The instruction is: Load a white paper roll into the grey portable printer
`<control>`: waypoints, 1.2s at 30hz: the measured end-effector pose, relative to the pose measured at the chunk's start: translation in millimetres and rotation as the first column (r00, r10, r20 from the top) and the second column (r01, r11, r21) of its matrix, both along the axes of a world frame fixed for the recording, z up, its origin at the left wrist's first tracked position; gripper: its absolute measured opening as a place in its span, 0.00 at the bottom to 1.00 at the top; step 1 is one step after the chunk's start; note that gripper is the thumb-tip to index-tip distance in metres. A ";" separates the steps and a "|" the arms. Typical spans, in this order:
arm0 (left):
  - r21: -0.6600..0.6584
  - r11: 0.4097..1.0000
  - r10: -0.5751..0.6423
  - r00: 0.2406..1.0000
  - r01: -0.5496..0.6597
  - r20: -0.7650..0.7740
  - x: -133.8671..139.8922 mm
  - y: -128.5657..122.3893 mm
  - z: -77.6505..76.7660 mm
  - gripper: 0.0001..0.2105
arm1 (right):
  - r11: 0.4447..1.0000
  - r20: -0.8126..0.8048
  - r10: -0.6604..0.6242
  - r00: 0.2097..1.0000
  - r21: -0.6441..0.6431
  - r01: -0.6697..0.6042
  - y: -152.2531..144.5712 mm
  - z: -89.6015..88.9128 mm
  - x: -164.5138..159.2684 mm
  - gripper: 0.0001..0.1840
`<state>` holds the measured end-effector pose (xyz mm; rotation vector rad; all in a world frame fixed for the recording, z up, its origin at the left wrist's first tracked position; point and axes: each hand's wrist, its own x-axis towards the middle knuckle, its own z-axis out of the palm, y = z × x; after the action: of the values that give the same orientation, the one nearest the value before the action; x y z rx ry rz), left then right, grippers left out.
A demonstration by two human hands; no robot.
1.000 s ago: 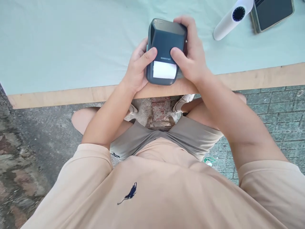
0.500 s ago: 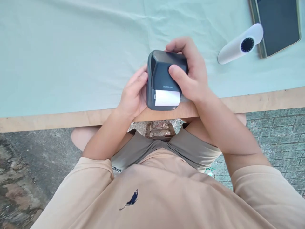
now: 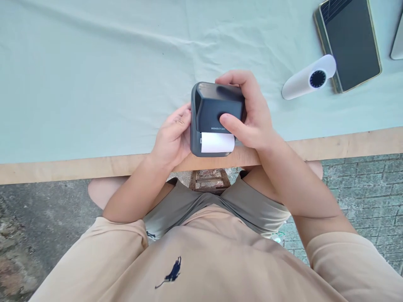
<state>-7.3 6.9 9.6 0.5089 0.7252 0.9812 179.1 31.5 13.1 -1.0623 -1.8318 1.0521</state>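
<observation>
A dark grey label printer (image 3: 217, 107) with "NIIMBOT" on its lid is held between both hands over the near table edge. White label paper (image 3: 217, 143) sticks out of its front slot. My left hand (image 3: 172, 136) grips the printer's left side, its thumb along the edge and its other fingers partly hidden. Around the right side wraps my right hand (image 3: 252, 111), with the thumb resting on the lid and the fingers over the far edge. The lid appears closed.
A pale green cloth (image 3: 94, 92) covers the table, whose wooden edge (image 3: 63, 170) runs in front of me. On the right lie a white cylindrical device (image 3: 300, 84) with a dark round face and a dark-screened tablet (image 3: 352, 46). A grey object's corner (image 3: 398, 46) shows at far right.
The whole scene has shifted downward and slightly left in view. Both hands keep the same hold on the printer, and the paper looks unchanged. More of the tablet shows now.
</observation>
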 end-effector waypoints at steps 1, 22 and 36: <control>-0.005 1.000 0.003 1.000 -0.003 -0.002 0.2 0.1 0.9 0.18 | 0.999 -0.001 0.023 1.000 0.031 -0.023 0.5 0.2 0.6 0.25; -0.013 0.999 0.034 0.998 -0.034 -0.049 3.0 -0.1 -0.2 0.15 | 0.959 -0.011 0.066 0.998 0.277 -0.060 14.6 11.6 18.7 0.24; -0.050 0.997 0.055 0.998 -0.057 -0.037 6.5 0.5 4.0 0.16 | 0.962 0.060 -0.270 0.961 0.060 0.266 36.4 28.9 -2.8 0.39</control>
<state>-0.8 7.4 13.6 0.4640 0.7983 1.0056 176.3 68.0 42.0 -1.2875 -1.6989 0.8129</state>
